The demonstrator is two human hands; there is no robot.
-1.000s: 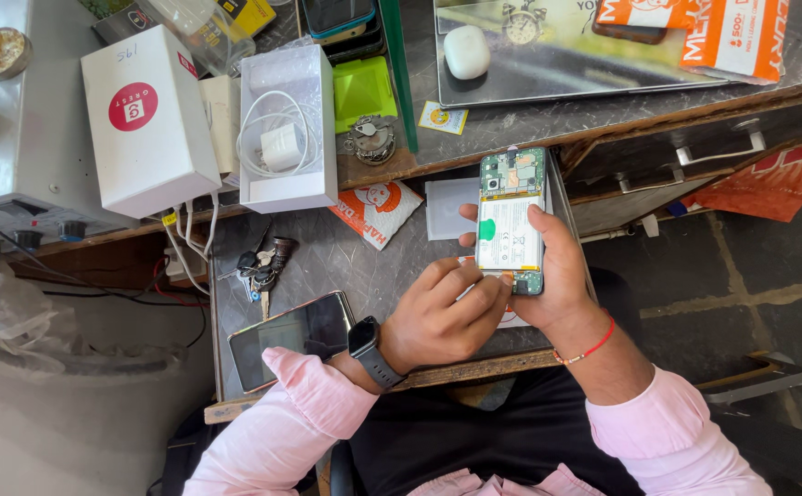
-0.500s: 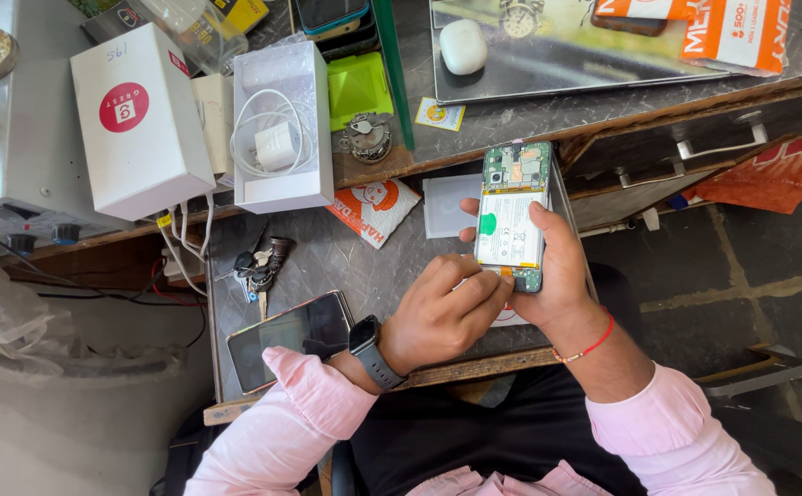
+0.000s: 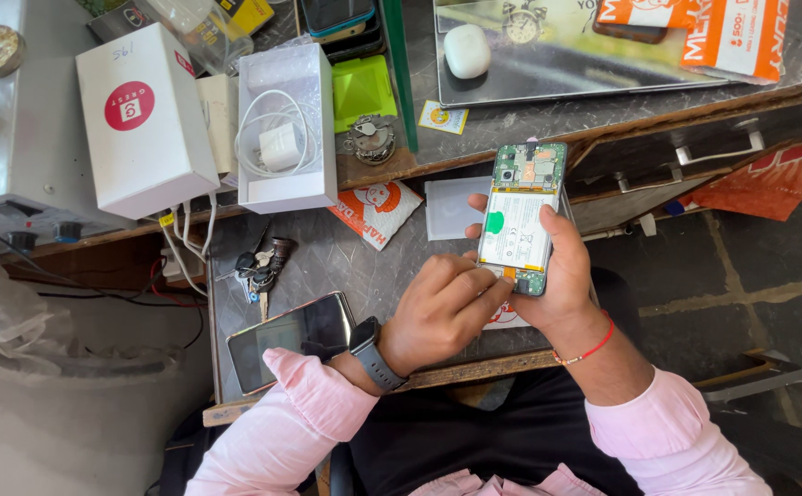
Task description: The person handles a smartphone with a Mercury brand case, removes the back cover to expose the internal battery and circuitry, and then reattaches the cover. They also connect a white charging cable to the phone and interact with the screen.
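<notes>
Still, right hand grips the opened phone; left hand fingers pinch its lower edge.

From my feed, the right hand gripped an opened phone at centre frame, its green circuit board and white battery exposed. The left hand pressed its fingers against the phone's lower edge. Lower left on the desk lay another phone beside keys. A white box sat upper left.
</notes>
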